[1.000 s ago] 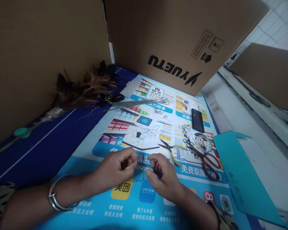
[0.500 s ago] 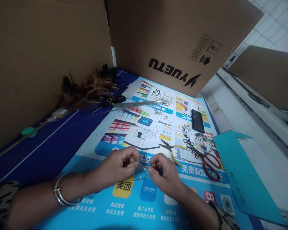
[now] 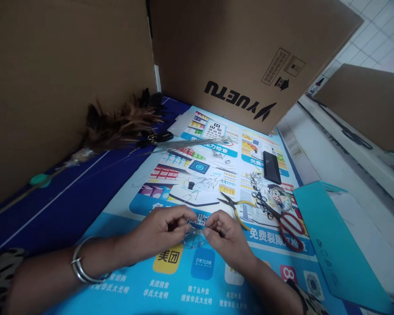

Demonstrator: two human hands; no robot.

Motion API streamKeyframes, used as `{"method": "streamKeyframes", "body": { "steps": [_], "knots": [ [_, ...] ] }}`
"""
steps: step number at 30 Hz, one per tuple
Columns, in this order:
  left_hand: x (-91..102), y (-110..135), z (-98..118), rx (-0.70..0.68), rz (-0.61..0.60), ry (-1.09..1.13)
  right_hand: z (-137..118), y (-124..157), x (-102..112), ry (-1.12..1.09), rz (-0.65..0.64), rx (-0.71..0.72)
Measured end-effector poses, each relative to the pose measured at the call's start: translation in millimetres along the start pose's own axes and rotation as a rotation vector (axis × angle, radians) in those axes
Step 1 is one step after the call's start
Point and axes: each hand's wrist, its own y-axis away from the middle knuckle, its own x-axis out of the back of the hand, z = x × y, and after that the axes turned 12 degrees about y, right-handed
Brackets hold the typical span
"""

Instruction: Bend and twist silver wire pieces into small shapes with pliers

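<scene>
My left hand (image 3: 162,232) and my right hand (image 3: 225,238) meet low in the middle of the head view, over a printed blue poster (image 3: 197,280). Both pinch a small piece of thin wire with tiny beads (image 3: 194,234) held between them, fingers closed. A silver bangle (image 3: 80,264) sits on my left wrist. Just beyond my right hand lie yellow-handled pliers (image 3: 238,208) and red-handled scissors (image 3: 284,221).
A bundle of long straight wires (image 3: 190,142) and several bent wire bits (image 3: 213,179) lie further back. A black phone (image 3: 271,167) rests to the right. A feather duster (image 3: 114,127) lies at left, cardboard boxes (image 3: 243,48) stand behind, a teal folder (image 3: 335,245) at right.
My hands have drawn closer together around the wire piece and shifted slightly to the right. Nothing else on the poster has moved.
</scene>
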Motion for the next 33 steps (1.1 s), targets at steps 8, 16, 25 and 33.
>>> {"method": "streamKeyframes", "body": {
  "steps": [8,16,25,33],
  "knots": [
    [-0.1,0.4,-2.5,-0.001,0.014,0.003,0.2,0.4,-0.7,0.034,0.009,0.009],
    [-1.3,-2.2,-2.6,0.004,0.018,0.033,1.2,1.6,-1.3,0.046,0.015,0.022],
    [-0.9,-0.5,1.4,0.019,-0.009,0.003,-1.5,-0.2,-1.5,0.080,0.017,0.011],
    [-0.9,-0.3,2.5,0.002,-0.010,-0.065,-7.0,0.8,0.0,0.110,0.016,0.001]
  ]
}}
